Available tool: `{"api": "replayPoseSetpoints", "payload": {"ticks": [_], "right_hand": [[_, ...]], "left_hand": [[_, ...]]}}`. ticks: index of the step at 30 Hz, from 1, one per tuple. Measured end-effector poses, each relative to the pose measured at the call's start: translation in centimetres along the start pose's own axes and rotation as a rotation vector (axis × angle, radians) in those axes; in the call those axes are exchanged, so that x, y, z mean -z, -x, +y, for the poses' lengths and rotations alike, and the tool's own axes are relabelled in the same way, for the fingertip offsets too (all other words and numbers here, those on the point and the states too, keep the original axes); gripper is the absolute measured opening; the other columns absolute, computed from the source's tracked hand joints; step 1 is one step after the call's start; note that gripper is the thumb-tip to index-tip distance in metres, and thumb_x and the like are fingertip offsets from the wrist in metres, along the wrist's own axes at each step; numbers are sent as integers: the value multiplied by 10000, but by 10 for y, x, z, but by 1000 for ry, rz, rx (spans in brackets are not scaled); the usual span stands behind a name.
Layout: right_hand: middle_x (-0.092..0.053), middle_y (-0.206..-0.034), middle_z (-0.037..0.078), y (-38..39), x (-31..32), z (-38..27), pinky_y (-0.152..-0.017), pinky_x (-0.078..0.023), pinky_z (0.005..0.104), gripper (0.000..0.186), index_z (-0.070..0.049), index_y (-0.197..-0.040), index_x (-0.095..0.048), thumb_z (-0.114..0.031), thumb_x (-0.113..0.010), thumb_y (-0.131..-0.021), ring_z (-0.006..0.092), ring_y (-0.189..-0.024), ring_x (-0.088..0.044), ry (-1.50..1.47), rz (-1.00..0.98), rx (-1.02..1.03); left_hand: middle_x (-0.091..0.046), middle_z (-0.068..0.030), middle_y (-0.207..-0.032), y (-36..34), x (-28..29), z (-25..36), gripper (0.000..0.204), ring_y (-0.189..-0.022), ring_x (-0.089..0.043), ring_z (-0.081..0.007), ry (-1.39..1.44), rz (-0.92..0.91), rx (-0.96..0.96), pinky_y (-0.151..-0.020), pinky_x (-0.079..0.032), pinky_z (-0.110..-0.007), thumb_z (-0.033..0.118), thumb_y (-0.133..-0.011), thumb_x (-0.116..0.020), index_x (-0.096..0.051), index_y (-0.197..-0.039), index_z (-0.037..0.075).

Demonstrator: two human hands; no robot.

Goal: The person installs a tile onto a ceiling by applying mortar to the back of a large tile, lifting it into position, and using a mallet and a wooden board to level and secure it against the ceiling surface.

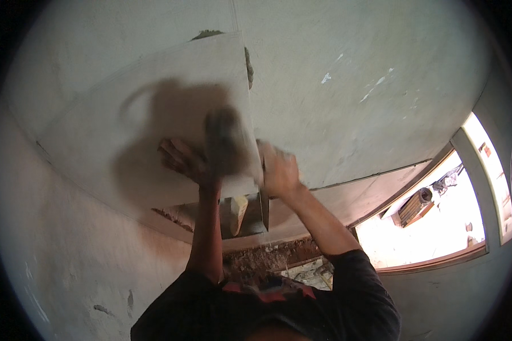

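A large pale panel (pixel 193 68), which looks like a wall tile, lies against the wall in front of me. My left hand (pixel 183 161) is at its lower part, fingers spread; whether they touch it I cannot tell. Close by on the right, a dark, rounded mallet head (pixel 226 139) is smeared by motion. My right hand (pixel 280 171) is closed beside the panel's right edge, apparently round the mallet's handle, which is mostly blurred and hidden. Below the panel, a pale wedge-shaped piece (pixel 238 211) shows in a dark gap between my forearms.
Grey mortar (pixel 248 68) shows along the panel's right edge. The wall (pixel 358 113) to the right has white scuffs. Rubble (pixel 273 256) lies low, near my chest. A bright doorway (pixel 375 241) opens at the right, with a brown crate-like object (pixel 416 207) beyond it.
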State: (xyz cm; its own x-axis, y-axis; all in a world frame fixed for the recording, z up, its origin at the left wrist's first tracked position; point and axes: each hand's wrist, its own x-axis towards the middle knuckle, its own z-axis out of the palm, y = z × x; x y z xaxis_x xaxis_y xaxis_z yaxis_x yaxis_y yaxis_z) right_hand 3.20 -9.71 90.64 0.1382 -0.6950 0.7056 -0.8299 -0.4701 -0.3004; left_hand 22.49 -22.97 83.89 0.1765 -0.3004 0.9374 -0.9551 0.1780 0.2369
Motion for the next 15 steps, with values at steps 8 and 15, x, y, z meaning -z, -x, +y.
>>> {"api": "replayPoseSetpoints", "payload": {"ticks": [8, 15], "right_hand": [[-703, -944, 120, 5, -3, 10, -837, -497, 520, 486, -91, -1252, -578, -336, -727, -860, 341, -925, -714, 65, -66, -53], [-648, -810, 134, 36, -1, 35, -654, -523, 415, 360, -78, -1010, -598, -318, -755, -793, 318, -780, -695, -175, 153, -28]], "left_hand": [[-231, -311, -1631, -3, -1, 4, 964, -1515, -187, -538, 39, 124, -6, -1175, -153, -706, 720, -988, -396, -228, -1590, -14], [-168, -358, -1632, -5, 10, 11, 913, -1500, -149, -591, 175, 107, -70, -1156, -120, -733, 652, -1036, -319, -171, -1597, -53]]}}
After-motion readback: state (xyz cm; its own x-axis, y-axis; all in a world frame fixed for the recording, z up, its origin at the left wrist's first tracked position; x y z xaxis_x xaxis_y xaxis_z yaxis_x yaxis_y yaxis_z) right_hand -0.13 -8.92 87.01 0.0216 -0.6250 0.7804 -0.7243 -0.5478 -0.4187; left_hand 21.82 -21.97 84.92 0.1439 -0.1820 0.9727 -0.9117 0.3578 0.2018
